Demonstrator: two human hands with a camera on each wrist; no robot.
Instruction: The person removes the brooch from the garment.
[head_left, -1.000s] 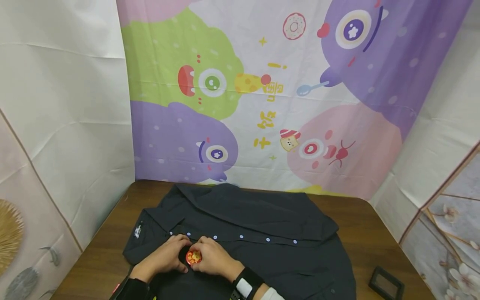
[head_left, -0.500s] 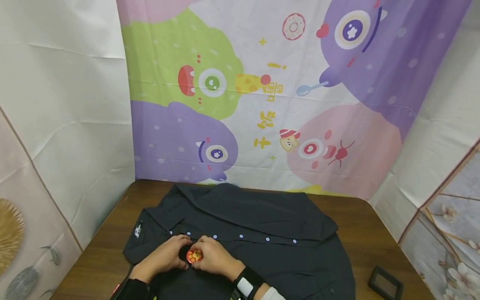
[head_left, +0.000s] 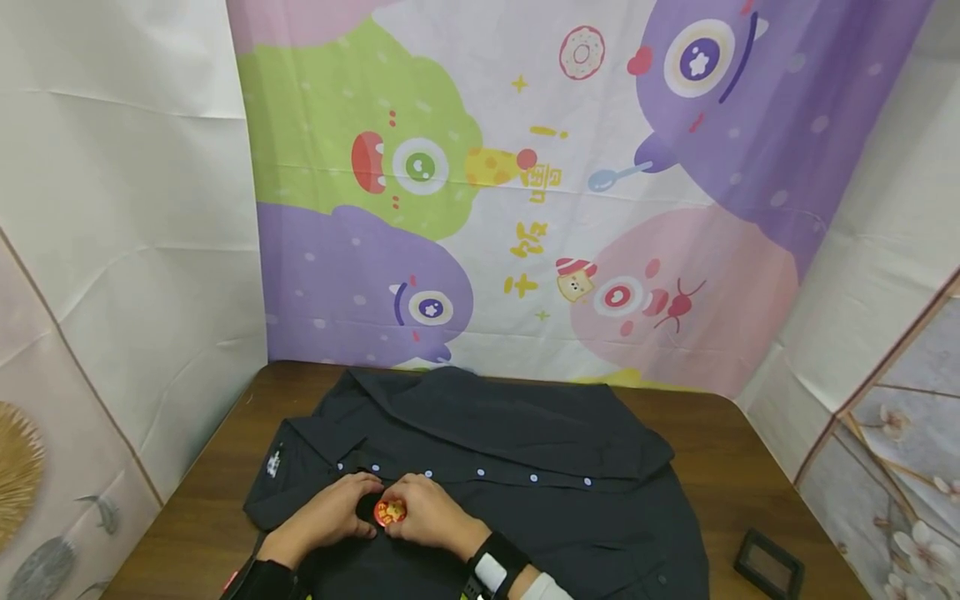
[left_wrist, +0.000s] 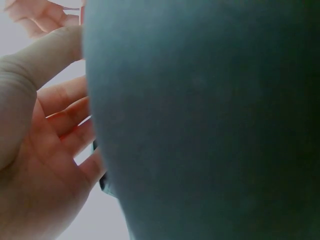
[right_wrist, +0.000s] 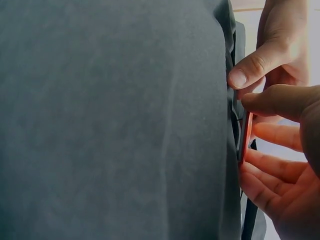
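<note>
A dark button-up shirt (head_left: 540,517) lies spread on the brown table, a row of pale buttons running across it. On it is a round red badge (head_left: 389,512) with a gold figure, pinched at its rim by the thumb and fingers of my right hand (head_left: 433,508). The red edge (right_wrist: 247,135) shows against the cloth in the right wrist view. Left of the badge my left hand (head_left: 330,510) touches the shirt, thumb and fingers apart around a dark patch of cloth. The badge's back is hidden, and in the left wrist view cloth (left_wrist: 200,120) covers the left fingertips.
A small black rectangular frame (head_left: 768,565) lies on the table (head_left: 720,442) at the right. A cartoon-printed curtain (head_left: 510,208) hangs behind the table's far edge. White panels stand to both sides.
Both hands and the badge stay almost in place; the badge's print looks slightly turned. The head view has shifted a little.
</note>
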